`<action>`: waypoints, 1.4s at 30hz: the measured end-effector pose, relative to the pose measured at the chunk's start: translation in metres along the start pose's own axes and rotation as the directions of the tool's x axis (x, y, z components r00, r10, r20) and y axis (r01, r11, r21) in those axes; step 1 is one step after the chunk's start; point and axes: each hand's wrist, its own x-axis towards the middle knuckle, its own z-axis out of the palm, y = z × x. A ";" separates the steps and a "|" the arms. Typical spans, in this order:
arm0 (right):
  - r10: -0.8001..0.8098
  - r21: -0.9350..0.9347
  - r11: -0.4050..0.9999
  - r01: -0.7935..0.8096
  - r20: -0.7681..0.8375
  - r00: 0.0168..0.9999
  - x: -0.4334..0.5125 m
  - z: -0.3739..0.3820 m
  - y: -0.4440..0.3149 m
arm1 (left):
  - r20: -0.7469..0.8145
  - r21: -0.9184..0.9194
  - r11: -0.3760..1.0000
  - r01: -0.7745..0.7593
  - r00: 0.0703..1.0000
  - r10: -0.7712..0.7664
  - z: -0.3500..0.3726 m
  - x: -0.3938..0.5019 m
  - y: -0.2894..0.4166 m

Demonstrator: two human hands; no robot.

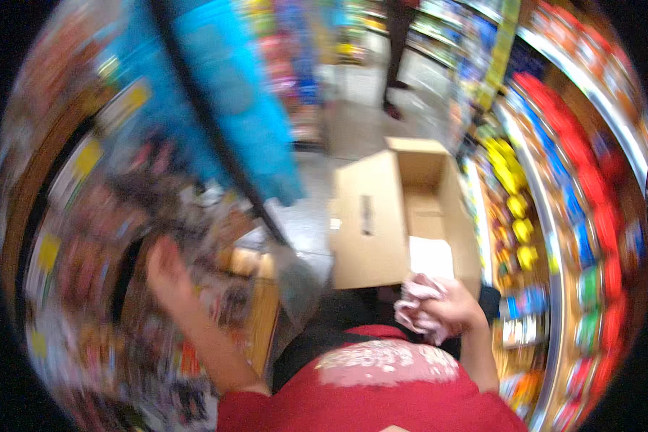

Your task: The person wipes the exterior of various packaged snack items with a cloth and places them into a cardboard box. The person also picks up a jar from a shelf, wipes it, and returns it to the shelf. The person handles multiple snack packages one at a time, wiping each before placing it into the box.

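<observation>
My right hand (453, 309) is closed around a crumpled pale pink cloth (422, 308) in front of my body. Just beyond it stands an open cardboard box (364, 227), with a flat white piece (431, 256) at its near inner end. Out to the left, my left hand (168, 264) reaches in front of blurred packaged goods (124, 210) on a store shelf. Motion blur hides its fingers and whether they touch or hold anything.
Blue hanging sheeting (221, 81) and a dark slanting pole (216, 129) rise at the upper left. Stocked shelves (551, 237) with jars and yellow-topped containers line the right. A person (397, 54) stands farther along the grey floor (356, 108).
</observation>
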 end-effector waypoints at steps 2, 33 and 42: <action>-0.022 -0.016 1.000 0.022 0.016 1.000 0.003 -0.004 0.023 | -0.061 0.095 0.995 -0.017 0.998 0.023 0.001 -0.018 -0.010; -0.038 0.205 0.970 0.128 -0.392 0.919 -0.005 0.017 0.211 | 0.898 -0.220 0.490 -0.843 -0.372 -0.236 0.140 -0.236 -0.246; -0.057 0.127 0.988 0.086 -0.218 0.974 0.006 0.023 0.197 | 0.903 -0.232 0.444 -0.866 -0.361 -0.232 0.153 -0.237 -0.248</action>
